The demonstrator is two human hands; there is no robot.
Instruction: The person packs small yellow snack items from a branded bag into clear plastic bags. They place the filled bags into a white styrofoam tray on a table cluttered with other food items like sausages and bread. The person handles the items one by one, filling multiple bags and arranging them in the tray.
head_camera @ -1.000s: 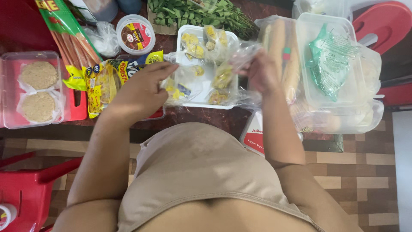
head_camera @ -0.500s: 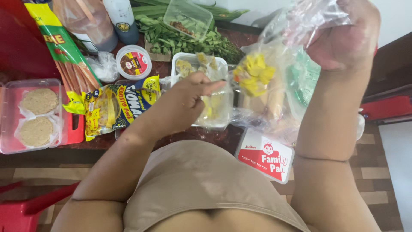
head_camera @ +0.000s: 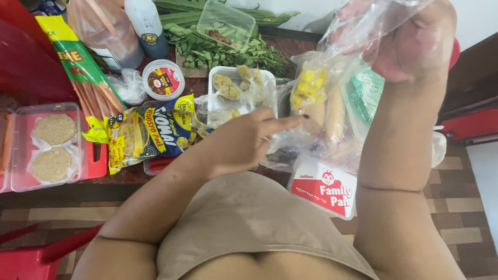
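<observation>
Right hand [head_camera: 415, 46] fingers veiled by clear bag [head_camera: 332, 78], top cropped. Bottle [head_camera: 147, 26] neck off-frame. Red-and-white box [head_camera: 324, 186] half hidden behind arm.

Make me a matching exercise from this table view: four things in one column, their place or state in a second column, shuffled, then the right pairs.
Things
1. clear plastic bag
2. round tub
3. two round patties
4. leafy greens

Places or states
A. in a clear lidded tray at the left edge
B. at the far side of the table, under a clear container
C. held up by the right hand
D. standing between a white tray and a small clear bag

Pairs: 1-C, 2-D, 3-A, 4-B
</observation>
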